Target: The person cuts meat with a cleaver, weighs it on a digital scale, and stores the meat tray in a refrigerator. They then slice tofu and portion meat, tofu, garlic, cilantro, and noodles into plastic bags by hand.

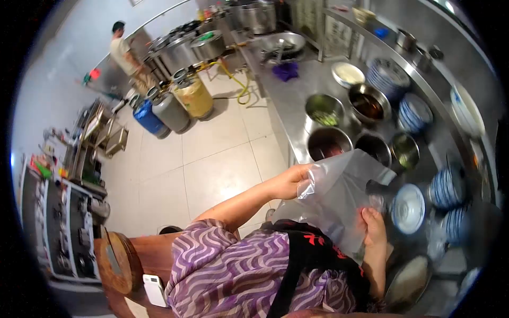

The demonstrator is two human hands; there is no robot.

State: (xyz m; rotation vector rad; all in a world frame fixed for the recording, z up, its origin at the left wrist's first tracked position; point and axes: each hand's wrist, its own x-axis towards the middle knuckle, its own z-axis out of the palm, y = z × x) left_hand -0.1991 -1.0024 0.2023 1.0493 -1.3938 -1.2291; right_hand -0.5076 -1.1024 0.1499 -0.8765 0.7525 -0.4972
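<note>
A clear plastic bag (336, 191) is stretched between my two hands in front of my apron. My left hand (293, 181) grips its left edge, the fingers partly covered by the film. On the other side, my right hand (373, 225) pinches the bag's right edge between thumb and fingers. Just beyond the bag stand metal bowls on the steel counter, one with dark red contents (330, 144) and one with chopped green pieces (324, 111). A blue-rimmed white bowl (408, 209) sits to the right of my right hand.
Stacked blue-and-white bowls (388, 79) line the counter's back under a steel shelf (392, 50). Gas cylinders (192, 95) stand on the tiled floor, with a person (126, 55) behind them. A round chopping board (127, 265) with a cleaver and a white scale (155, 290) lie at lower left.
</note>
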